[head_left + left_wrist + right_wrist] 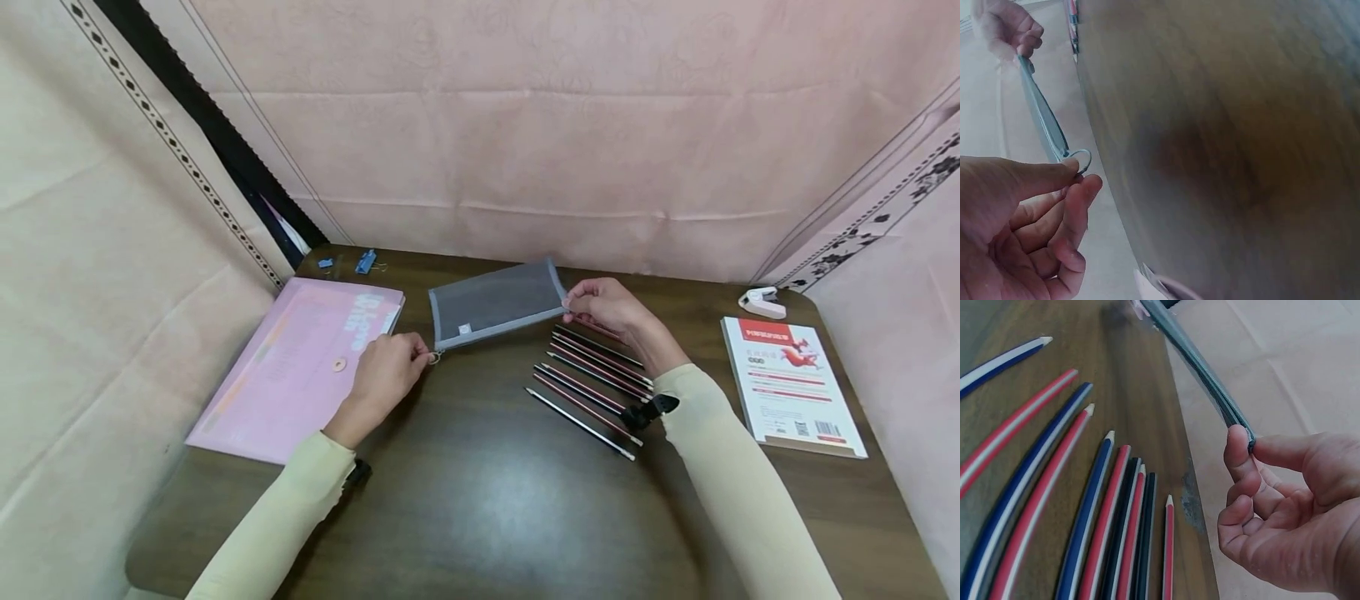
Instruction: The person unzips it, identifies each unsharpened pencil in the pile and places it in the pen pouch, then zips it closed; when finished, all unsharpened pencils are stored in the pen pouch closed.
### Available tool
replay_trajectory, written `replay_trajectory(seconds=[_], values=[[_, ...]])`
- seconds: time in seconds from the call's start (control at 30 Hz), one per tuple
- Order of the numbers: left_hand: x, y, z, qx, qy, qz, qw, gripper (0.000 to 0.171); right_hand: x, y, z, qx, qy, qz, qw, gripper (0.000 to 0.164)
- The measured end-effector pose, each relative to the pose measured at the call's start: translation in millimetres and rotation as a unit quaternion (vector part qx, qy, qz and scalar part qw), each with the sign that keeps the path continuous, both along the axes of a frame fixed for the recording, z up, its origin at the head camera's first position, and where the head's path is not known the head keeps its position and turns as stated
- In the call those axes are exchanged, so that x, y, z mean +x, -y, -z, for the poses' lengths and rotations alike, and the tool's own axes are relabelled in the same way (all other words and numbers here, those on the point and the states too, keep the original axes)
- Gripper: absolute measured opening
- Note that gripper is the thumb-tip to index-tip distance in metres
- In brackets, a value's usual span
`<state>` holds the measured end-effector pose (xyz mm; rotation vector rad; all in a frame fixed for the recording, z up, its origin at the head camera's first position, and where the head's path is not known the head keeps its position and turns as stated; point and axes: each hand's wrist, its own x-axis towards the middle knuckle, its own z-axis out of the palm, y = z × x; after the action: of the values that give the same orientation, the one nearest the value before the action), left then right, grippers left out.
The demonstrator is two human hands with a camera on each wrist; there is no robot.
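Note:
A grey mesh zipper pouch (498, 302) is held up between both hands, its zipper edge turned toward me. My left hand (388, 372) pinches the zipper end at the pouch's near left corner, where a small loop (1085, 161) shows by the thumb in the left wrist view. With thumb and index finger, my right hand (609, 310) grips the pouch's right corner; in the right wrist view the zipper (1210, 381) runs away from those fingertips. Below the right forearm, several striped pencils (585, 408), red and dark blue, lie side by side on the table.
At the left lies a pink folder (300, 367) with a button, and blue binder clips (366, 262) sit behind it. A white-and-red book (793, 387) and a white stapler (762, 302) stand at the right. Cloth curtains (525, 150) surround the brown table (480, 517).

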<state>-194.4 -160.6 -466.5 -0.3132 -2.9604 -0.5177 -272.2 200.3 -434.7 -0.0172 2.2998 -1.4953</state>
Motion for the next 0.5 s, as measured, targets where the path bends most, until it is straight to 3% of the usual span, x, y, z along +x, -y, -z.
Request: replay_trajectory(seconds=[0.1,0.2,0.33,0.5], values=[[-0.4,-5.1,-1.7,-0.007,0.009,-0.003,0.9999,0.017,-0.7,-1.4,-2.1,0.007,-0.006,-0.005,1.000,0.023],[-1.9,-13.3,-5.8,-0.022,-0.015,-0.001,0.9996,0.022,1.0,-1.1,-4.8,0.006,0.000,-0.004,1.000,0.024],[-7.0,-34.7,-10.8,-0.021,-0.058,0.022,0.9979,0.032,5.1,-0.5,-7.1,0.008,0.005,0.005,1.000,0.023],[-18.1,-63.8,-9.5,-0.010,-0.077,0.062,0.9951,0.057,6.2,2.2,-5.6,-0.011,0.003,-0.003,1.000,0.023]])
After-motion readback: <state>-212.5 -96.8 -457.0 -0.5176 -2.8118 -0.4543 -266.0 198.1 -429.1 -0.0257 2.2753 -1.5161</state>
